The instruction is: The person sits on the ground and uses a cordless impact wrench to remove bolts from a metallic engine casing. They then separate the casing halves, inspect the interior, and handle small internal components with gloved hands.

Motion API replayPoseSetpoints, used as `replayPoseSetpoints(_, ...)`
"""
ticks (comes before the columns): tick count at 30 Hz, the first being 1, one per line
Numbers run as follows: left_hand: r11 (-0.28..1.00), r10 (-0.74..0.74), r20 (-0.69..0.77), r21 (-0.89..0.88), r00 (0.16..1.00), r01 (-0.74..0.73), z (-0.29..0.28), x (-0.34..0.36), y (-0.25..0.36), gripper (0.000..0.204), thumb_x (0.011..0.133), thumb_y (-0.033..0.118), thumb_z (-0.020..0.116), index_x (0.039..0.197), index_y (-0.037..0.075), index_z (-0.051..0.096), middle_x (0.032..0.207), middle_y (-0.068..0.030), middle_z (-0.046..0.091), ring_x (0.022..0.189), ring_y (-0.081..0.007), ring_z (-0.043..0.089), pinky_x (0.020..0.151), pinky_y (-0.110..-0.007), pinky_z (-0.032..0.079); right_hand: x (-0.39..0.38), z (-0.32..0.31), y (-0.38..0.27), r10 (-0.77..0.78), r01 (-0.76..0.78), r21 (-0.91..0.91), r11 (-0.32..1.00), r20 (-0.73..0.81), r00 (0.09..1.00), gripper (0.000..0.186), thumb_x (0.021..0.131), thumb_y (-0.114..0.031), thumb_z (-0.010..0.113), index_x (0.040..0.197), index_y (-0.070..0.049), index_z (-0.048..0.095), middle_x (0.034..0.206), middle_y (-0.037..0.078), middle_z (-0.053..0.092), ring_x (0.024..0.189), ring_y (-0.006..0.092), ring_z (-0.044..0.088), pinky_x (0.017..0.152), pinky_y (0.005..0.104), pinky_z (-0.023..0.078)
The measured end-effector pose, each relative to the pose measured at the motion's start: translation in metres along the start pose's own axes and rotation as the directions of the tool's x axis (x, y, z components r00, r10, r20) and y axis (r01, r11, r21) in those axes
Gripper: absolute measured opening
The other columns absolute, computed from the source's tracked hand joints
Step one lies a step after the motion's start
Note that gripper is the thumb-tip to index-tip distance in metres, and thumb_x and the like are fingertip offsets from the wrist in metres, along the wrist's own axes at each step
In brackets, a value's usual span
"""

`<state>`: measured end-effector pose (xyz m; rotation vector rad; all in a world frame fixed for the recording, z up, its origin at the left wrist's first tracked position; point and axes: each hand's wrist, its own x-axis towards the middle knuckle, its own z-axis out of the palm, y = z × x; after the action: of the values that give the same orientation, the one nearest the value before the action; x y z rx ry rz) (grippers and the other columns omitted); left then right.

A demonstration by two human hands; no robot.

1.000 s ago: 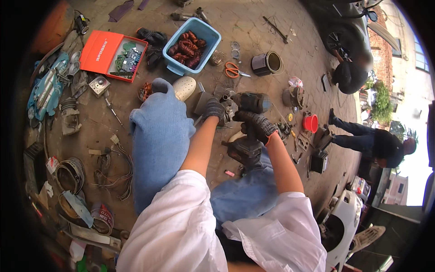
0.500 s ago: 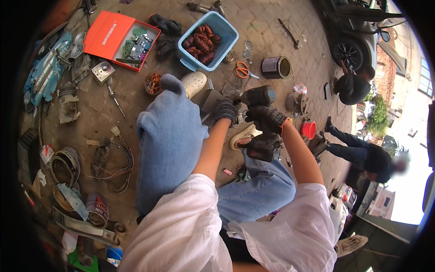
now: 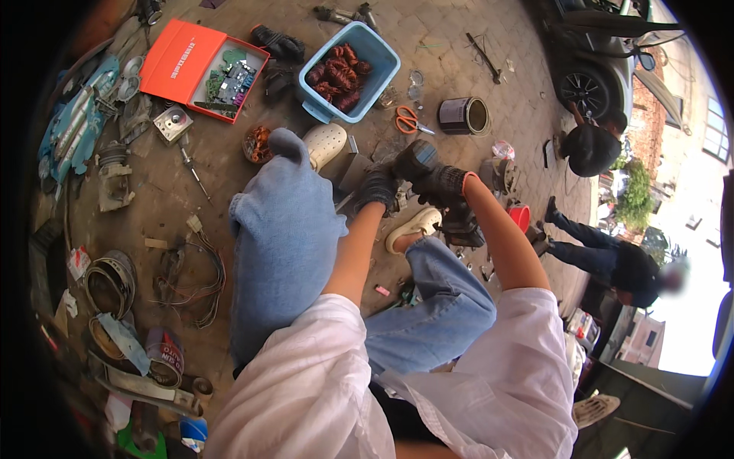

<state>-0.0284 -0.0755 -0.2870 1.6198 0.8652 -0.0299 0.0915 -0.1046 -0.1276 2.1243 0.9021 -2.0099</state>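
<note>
My right hand (image 3: 445, 186), in a dark glove with an orange cuff, is wrapped round the grip of a black cordless power drill (image 3: 415, 159). Its battery end (image 3: 463, 228) points toward my right knee. Close to the drill's front, my left hand (image 3: 378, 189), gloved too, is closed low over the ground. What its fingers hold is hidden. Beside it lies a grey metal piece (image 3: 354, 171), partly covered by the hand. The tip of the drill and what it meets cannot be made out.
Ahead stand a blue basin (image 3: 312, 107) of copper-coloured coils, orange-handled scissors (image 3: 409, 120) and a tin can (image 3: 456, 116). An orange box (image 3: 172, 65) of circuit boards and loose wires (image 3: 210, 268) lie left. A red cup (image 3: 519, 217) and two people are at right.
My right hand has shifted slightly left and tilted the drill, bringing its body nearer my left hand and swinging the battery end to the right. My left hand has barely moved.
</note>
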Motion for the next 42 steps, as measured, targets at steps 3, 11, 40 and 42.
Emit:
replayPoseSetpoints(3, 0.996, 0.070, -0.060, 0.065, 0.996, -0.066, 0.009, 0.010, -0.005, 0.033, 0.077, 0.026, 0.057, 0.106, 0.011, 0.060, 0.100, -0.0165, 0.061, 0.092, -0.0326, 0.059, 0.081, -0.041, 0.048, 0.006, -0.004, 0.022, -0.062, 0.062, 0.056, 0.997, 0.000, 0.998, 0.027, 0.075, -0.022, 0.066, 0.095, -0.007, 0.057, 0.071, 0.007, 0.060, 0.053, 0.0132, 0.049, 0.047, 0.0285, 0.043)
replayPoseSetpoints(11, 0.991, -0.134, -0.370, -0.022, 0.919, 0.136, 0.074, -0.016, -0.037, 0.080, 0.054, 0.048, 0.075, 0.117, 0.009, 0.044, 0.107, -0.0122, 0.052, 0.101, -0.0267, 0.053, 0.084, -0.037, 0.044, 0.022, 0.006, 0.058, 0.017, -0.007, 0.226, 0.974, -0.041, 0.999, 0.022, 0.074, -0.019, 0.065, 0.090, -0.007, 0.057, 0.070, 0.006, 0.058, 0.054, 0.0128, 0.050, 0.047, 0.0276, 0.042)
replayPoseSetpoints(40, 0.831, -0.010, -0.039, 0.556, 0.999, 0.030, 0.125, 0.036, -0.077, 0.066, 0.071, 0.057, 0.051, 0.125, 0.020, 0.042, 0.130, 0.0007, 0.043, 0.120, -0.0203, 0.039, 0.097, -0.038, 0.034, 0.002, 0.022, -0.040, 0.123, -0.121, 0.022, 0.992, -0.222, 0.967, 0.015, 0.069, -0.015, 0.064, 0.079, -0.005, 0.060, 0.063, 0.004, 0.056, 0.049, 0.0132, 0.050, 0.044, 0.0290, 0.041)
replayPoseSetpoints(42, 0.880, -0.099, -0.084, 0.457, 0.991, 0.127, 0.106, 0.012, -0.058, 0.067, 0.072, 0.052, 0.055, 0.127, 0.017, 0.037, 0.126, -0.0028, 0.045, 0.117, -0.0215, 0.042, 0.093, -0.038, 0.037, -0.023, 0.036, -0.057, 0.233, -0.162, 0.220, 0.962, -0.348, 0.908, 0.017, 0.068, -0.015, 0.065, 0.080, -0.004, 0.061, 0.065, 0.005, 0.058, 0.050, 0.0137, 0.051, 0.044, 0.0288, 0.042)
